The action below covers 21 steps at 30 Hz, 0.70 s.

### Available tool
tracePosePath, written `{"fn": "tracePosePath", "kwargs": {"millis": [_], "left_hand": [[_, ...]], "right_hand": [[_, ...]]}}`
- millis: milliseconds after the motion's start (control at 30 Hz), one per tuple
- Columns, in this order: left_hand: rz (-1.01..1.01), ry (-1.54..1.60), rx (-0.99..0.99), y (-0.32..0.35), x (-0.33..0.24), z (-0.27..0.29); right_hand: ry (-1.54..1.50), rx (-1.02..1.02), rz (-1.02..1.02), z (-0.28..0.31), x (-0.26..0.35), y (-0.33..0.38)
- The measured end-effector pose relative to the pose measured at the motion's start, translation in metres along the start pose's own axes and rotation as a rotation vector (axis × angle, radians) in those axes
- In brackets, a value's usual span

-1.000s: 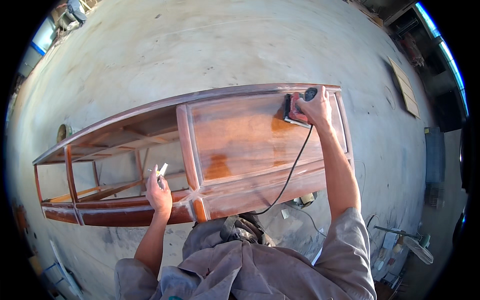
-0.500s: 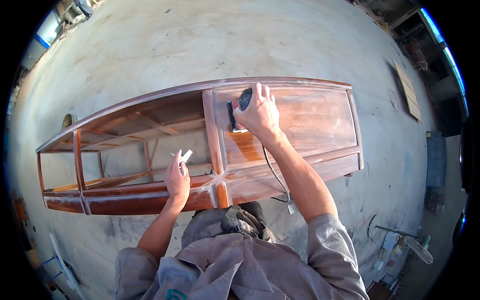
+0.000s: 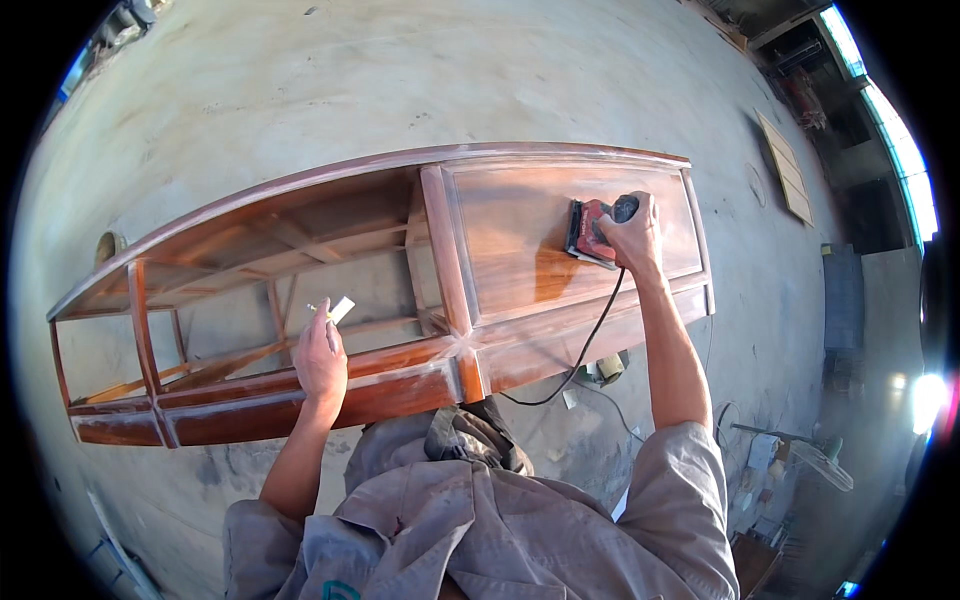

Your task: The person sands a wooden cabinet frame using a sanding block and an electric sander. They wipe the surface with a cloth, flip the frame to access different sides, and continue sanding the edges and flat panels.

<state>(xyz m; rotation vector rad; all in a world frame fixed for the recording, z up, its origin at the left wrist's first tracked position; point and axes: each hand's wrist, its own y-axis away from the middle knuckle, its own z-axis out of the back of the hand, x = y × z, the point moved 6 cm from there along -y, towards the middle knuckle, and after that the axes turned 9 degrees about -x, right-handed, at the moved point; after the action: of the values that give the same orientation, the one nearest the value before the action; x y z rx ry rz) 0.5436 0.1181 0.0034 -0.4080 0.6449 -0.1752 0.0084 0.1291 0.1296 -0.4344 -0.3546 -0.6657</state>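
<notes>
My right hand (image 3: 637,238) is wrapped round a red and black electric sander (image 3: 591,228), whose flat pad rests on the reddish-brown wooden panel (image 3: 505,215). Its black cord (image 3: 597,335) runs down over the panel's near edge. At the open-framed left half of the wooden cabinet (image 3: 447,245), my left hand (image 3: 321,366) is by the near rail. Thumb and fingers there pinch a small white rectangular piece (image 3: 342,309); a thin pale stick, possibly a cigarette, also shows at the fingertips. Pale dust coats much of the wood.
Beyond the cabinet stretches a concrete floor (image 3: 400,85). A slatted wooden panel (image 3: 785,168) lies at the far right, and a standing fan (image 3: 822,466) is at the lower right. A roundish object (image 3: 110,246) sits behind the cabinet's left end.
My right hand has slid the sander to the right across the panel, to about its middle. My left hand still holds the white piece. The whole view has shifted slightly.
</notes>
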Motion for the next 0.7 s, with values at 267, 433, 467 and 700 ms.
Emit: {"fn": "tracePosePath", "kwargs": {"millis": [267,433,467,700], "left_hand": [[0.091,0.007,0.091,0.0,0.006,0.0],[0.058,0.015,0.06,-0.002,0.006,0.001],[0.071,0.021,0.062,-0.001,0.005,0.002],[0.069,0.045,0.054,-0.002,-0.004,-0.002]], "right_hand": [[-0.098,0.13,0.169,-0.036,0.141,0.103],[-0.113,0.126,0.227,-0.035,0.144,0.108],[-0.11,0.113,0.227,-0.03,0.133,0.103],[-0.008,-0.009,0.039,0.01,0.017,0.052]]}}
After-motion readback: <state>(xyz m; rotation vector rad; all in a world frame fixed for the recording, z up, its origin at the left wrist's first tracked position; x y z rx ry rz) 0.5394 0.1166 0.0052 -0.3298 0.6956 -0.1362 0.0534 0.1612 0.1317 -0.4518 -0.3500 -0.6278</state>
